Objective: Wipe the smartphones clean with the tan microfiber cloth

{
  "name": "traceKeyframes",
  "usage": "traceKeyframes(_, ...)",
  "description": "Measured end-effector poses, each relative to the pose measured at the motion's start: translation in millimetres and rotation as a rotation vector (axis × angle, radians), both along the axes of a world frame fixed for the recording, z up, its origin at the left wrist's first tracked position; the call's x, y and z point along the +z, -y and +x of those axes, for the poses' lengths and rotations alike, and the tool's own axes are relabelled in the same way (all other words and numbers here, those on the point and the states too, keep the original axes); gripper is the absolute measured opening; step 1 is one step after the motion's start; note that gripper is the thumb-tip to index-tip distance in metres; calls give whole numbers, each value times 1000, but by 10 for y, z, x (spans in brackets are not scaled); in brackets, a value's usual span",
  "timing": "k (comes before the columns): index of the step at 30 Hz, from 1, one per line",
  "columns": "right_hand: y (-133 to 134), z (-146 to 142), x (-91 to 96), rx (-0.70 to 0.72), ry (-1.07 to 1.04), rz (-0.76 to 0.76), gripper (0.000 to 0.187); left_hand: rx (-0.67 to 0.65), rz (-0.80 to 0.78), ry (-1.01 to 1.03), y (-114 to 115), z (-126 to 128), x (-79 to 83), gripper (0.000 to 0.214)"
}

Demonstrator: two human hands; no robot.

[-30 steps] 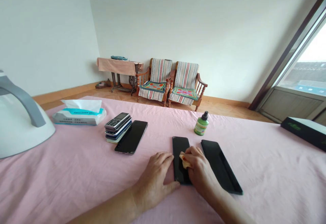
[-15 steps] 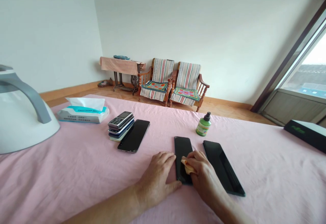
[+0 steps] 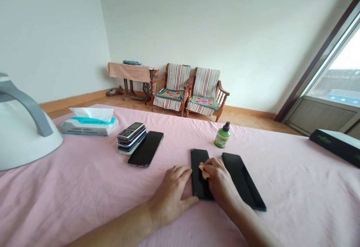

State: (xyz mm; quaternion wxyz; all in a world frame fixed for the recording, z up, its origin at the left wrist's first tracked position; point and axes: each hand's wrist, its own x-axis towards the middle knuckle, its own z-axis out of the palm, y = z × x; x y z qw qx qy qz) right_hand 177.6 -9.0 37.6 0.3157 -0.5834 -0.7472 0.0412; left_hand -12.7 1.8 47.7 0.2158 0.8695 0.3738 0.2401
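A black smartphone (image 3: 199, 181) lies flat on the pink tablecloth, screen up. My right hand (image 3: 222, 181) is closed around a small crumpled yellow cloth (image 3: 204, 172) and presses it on the screen. At the phone's left edge rests my left hand (image 3: 172, 194), fingers stretched out and thumb apart by the lower left corner. Just right of my right hand lies a second dark phone or small tablet (image 3: 242, 179), also flat. Behind the two devices stands a green spray bottle (image 3: 222, 136) with a black top, upright.
Another black smartphone (image 3: 146, 148) lies left of my hands, against a stack of older phones (image 3: 131, 136). A tissue pack (image 3: 89, 125) and a white kettle (image 3: 25, 127) stand farther left. At the right edge sits a dark box (image 3: 334, 145). Two wooden chairs (image 3: 202, 89) stand beyond the table.
My right hand has moved the cloth slightly up the phone's screen. My left hand stays at the phone's edge. The whole view has shifted a little.
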Motion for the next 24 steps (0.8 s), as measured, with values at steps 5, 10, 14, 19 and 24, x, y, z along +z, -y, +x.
traceKeyframes(5,-15,5,21,37,-13,-5,31,-4,-2,5,5,-2,-3,60)
traceKeyframes(10,243,-45,143,95,-25,-111,27,0,-15,9,6,-4,-18,58)
traceKeyframes(14,333,-41,248,94,27,-147,26,-7,-10,18,-5,-12,-22,59)
traceKeyframes(19,385,-100,308,54,61,-164,14,-18,10,3,-11,-12,-10,55)
traceKeyframes(24,384,-181,186,-55,155,-109,13,-18,14,-6,-6,-4,-4,55)
